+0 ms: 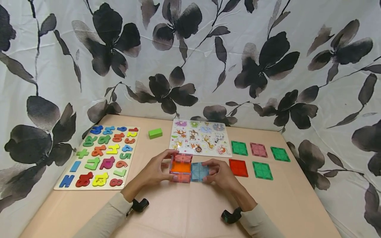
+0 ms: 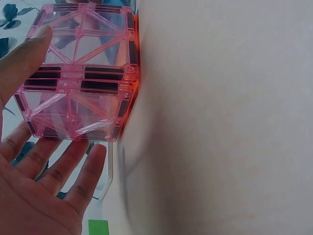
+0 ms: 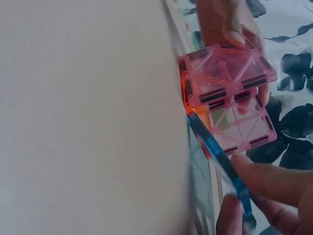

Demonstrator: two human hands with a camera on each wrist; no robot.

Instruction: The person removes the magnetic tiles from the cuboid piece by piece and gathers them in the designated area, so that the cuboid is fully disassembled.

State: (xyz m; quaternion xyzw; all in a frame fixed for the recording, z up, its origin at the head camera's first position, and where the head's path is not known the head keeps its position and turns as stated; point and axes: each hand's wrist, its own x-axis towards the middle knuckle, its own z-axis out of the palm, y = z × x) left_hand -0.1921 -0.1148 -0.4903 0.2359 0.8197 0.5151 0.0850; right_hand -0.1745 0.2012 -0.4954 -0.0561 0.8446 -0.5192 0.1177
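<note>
My left hand (image 1: 154, 167) holds a small structure of translucent magnetic tiles, with an orange tile (image 1: 181, 167) between pink tiles (image 1: 183, 158). In the left wrist view the thumb lies on one pink tile (image 2: 100, 46), while the fingers (image 2: 88, 169) spread along the lower one. From the right side, my right hand (image 1: 221, 173) pinches a blue magnetic tile (image 1: 199, 172) between thumb and fingers. One edge of that blue tile (image 3: 212, 142) meets the orange side of the structure in the right wrist view, and the tile stands out at an angle.
Green tiles (image 1: 239, 148), a pink tile (image 1: 259, 149) and a red tile (image 1: 238, 168) lie flat to the right. An animal picture board (image 1: 200, 138) is behind the hands. A letter-and-number puzzle board (image 1: 75, 162) lies left, near a green block (image 1: 155, 133). Floral cloth (image 1: 214, 66) hangs behind the table.
</note>
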